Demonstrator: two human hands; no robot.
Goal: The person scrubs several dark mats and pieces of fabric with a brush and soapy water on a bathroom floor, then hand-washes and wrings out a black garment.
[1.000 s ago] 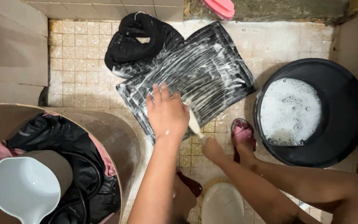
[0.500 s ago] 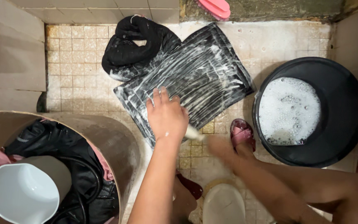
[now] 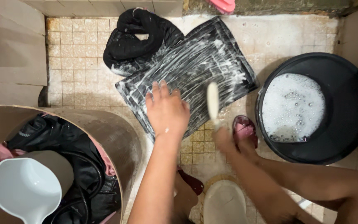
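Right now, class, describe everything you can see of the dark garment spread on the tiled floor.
The dark garment is black cloth, spread flat and slanted across the pale tiled floor, streaked all over with white soap foam. Its far end is bunched into a rumpled heap at the upper left. The left hand presses flat on its near edge. The right hand, blurred, holds a pale scrubbing brush over it; whether the brush touches the cloth is unclear. A black basin of suds stands to its right.

Even, dim indoor light; right hand (image 3: 224, 139) motion-blurred, corners shadowed.
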